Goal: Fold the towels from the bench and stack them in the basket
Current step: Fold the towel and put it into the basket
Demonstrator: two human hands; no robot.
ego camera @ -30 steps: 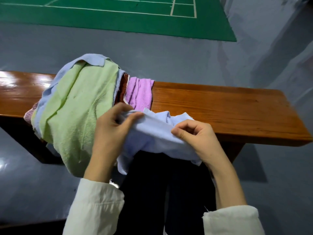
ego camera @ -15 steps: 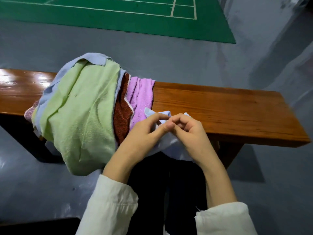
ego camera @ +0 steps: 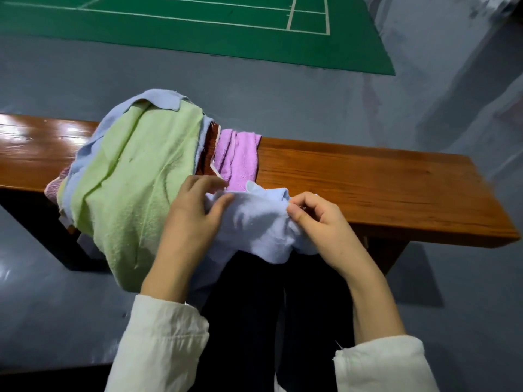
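Note:
A pale blue towel (ego camera: 254, 222) hangs bunched over the near edge of the wooden bench (ego camera: 368, 188). My left hand (ego camera: 192, 219) pinches its left part between thumb and fingers. My right hand (ego camera: 319, 224) grips its right part with curled fingers. Left of my hands lies a heap of towels: a light green towel (ego camera: 127, 182) on top, a second pale blue towel (ego camera: 161, 99) behind it, a brown towel (ego camera: 208, 154) and a purple towel (ego camera: 237, 157) beside it. No basket is in view.
The bench's right half is bare wood. Grey floor (ego camera: 311, 103) lies beyond it, with a green court mat (ego camera: 198, 29) at the far side. My dark trouser legs (ego camera: 254, 306) stand against the bench below the held towel.
Half a second ago my hands were pinched together at one spot on the blue towel. They have since moved apart, spreading the cloth between them.

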